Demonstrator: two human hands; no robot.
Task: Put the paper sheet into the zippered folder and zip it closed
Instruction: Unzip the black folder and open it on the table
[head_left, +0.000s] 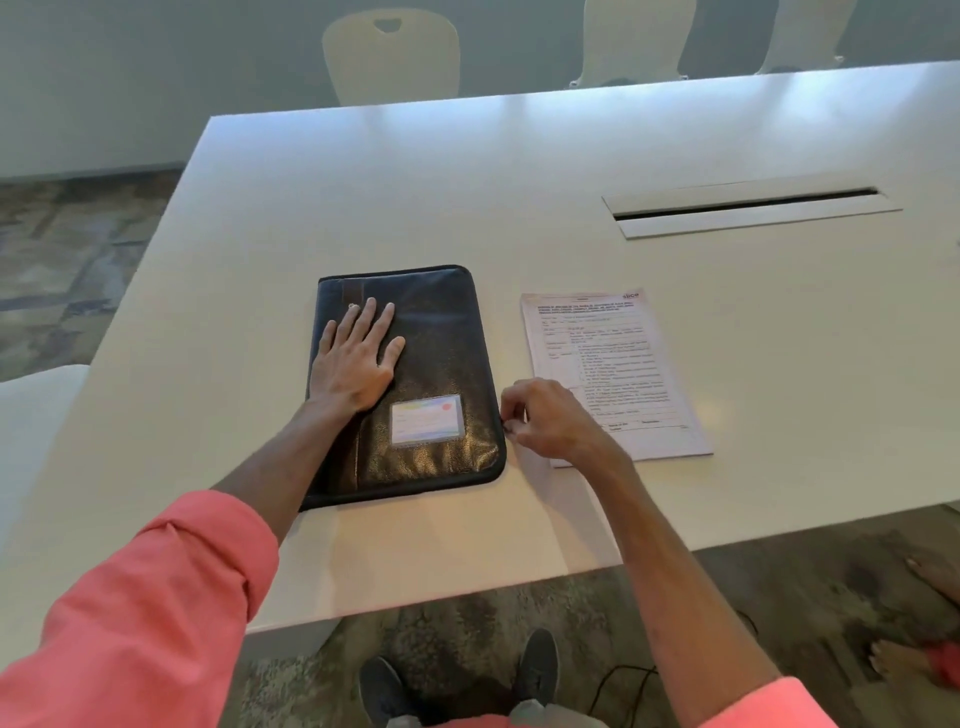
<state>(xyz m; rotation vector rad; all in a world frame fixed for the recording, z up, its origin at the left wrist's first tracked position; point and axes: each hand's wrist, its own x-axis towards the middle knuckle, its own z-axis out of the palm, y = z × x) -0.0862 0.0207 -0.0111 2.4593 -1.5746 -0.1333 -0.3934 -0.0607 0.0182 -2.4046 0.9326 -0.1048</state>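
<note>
The zippered folder (410, 384) lies shut and flat on the white bench (519, 171), and the paper sheet (613, 374) lies just beside it to the right, not yet inside, so the step in hand appears to be opening the zip. The left hand (356, 358) is spread palm-down on the folder's cover, its grip released and simply pressing the folder still. The right hand (545, 415) is at the folder's right edge near the lower corner, its fingertips (511, 423) pinched together where a zip pull would sit; the pull itself is too small to make out, so I cannot tell for certain that it is grasping it. To do this well, the flat left hand should keep weight on the cover so the folder does not slide or twist, while the right draws the pull steadily along the edge and eases it round the rounded corners instead of yanking, since fabric tends to bunch there. The right wrist rests over the sheet's lower left corner, so some care is wanted not to drag or crease the paper. As for writing, the sheet is a printed form with a small logo at its top right that seems to read "slice"; the body text is too blurred to read. A clear card pocket (426, 421) on the folder's front holds a pale card whose print is illegible.
</note>
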